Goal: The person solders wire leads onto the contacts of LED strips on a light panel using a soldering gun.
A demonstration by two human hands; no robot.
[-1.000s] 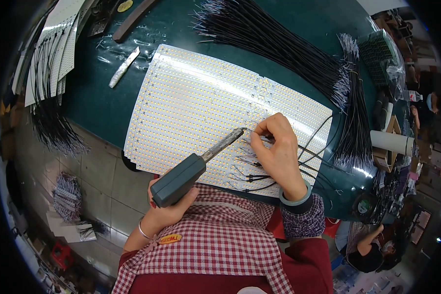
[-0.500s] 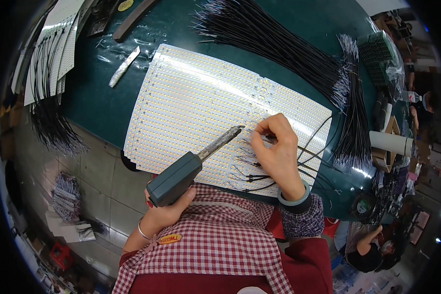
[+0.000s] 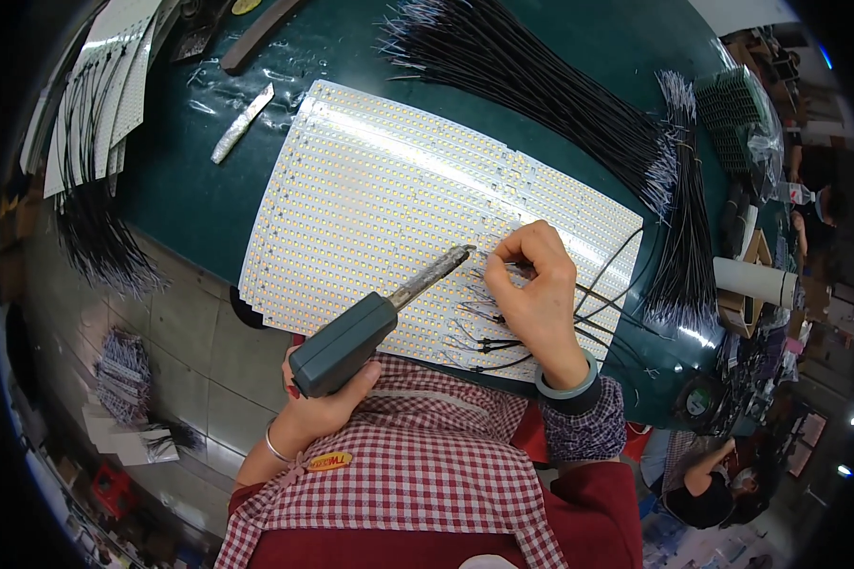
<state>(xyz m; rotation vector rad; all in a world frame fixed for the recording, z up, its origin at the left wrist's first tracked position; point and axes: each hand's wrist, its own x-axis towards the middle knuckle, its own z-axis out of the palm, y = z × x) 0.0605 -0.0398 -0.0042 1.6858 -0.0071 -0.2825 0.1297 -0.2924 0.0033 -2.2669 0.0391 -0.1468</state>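
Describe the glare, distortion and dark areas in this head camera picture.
Head view: a bright glare band runs across the white LED panel; fisheye bends the green table edge, and the corners go black; the soldering iron in the left hand and the right hand look sharp.

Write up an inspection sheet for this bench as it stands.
Surface: dark green table, mostly covered.
Job's things: white LED panel; soldering iron, tip at the panel's near edge.
Clutter: metal strip; white roll; stacked panels.
Grippers: left hand grips the iron; right hand pinches a wire on the panel.
Cables: black wire bundles, loose leads.
Surroundings: tiled floor; another person nearby.
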